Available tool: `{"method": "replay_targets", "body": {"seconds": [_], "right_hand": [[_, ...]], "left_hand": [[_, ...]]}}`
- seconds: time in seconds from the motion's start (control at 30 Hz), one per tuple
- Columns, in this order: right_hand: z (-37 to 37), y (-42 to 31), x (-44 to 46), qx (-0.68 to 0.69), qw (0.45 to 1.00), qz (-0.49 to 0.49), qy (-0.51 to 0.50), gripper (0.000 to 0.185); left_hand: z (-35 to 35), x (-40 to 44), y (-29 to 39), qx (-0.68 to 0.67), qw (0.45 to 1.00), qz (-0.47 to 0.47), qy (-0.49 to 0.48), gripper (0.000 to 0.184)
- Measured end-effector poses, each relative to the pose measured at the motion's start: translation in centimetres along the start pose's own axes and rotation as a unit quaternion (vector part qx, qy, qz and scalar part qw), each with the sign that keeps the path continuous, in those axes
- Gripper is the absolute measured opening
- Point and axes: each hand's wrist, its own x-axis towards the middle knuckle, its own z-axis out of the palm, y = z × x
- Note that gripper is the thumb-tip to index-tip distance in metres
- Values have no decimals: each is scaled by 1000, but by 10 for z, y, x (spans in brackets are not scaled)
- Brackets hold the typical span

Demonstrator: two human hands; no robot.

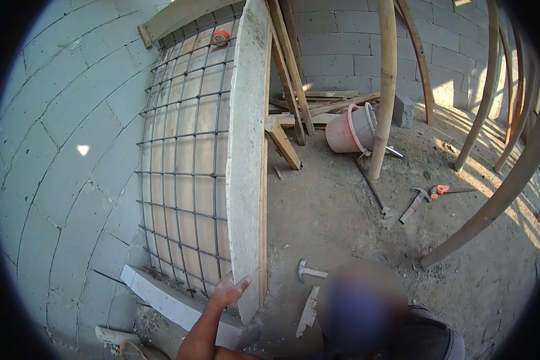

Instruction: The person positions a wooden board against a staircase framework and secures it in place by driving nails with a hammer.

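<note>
Neither my left hand nor my right hand shows in the head view. Ahead, a grid of dark steel bars (193,174) lies over wooden formwork between the block wall and a long upright side board (246,150). A small red round object (221,39) rests at the far end of the grid. At the bottom, a co-worker with a blurred head and dark clothing (435,336) bends in. That person's hand (228,291) rests at the near end of the side board, with the arm bent below it.
A hammer (312,272) and a broken board piece (308,312) lie near the co-worker. Farther right are a claw hammer (415,204), an orange-handled tool (439,191), a pinkish bucket (349,129) and several upright poles (386,90). A pale block (180,303) crosses the grid's near end.
</note>
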Motion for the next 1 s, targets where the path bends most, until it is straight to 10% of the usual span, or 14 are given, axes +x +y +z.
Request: {"method": "replay_targets", "body": {"seconds": [0.37,0.57,0.67,1.0], "right_hand": [[-41,6,-41,-3,991,-36,-132,41],[-72,-15,-18,0,974,-79,-210,43],[-93,-39,4,-12,964,-93,-249,44],[-219,-65,4,11,964,-29,-265,43]], "left_hand": [[-10,-8,36,47,998,-26,-30,72],[-28,-6,19,-168,982,7,-84,77],[-32,-12,14,-355,934,44,6,75],[6,-97,26,-322,870,-137,347,47]]}}
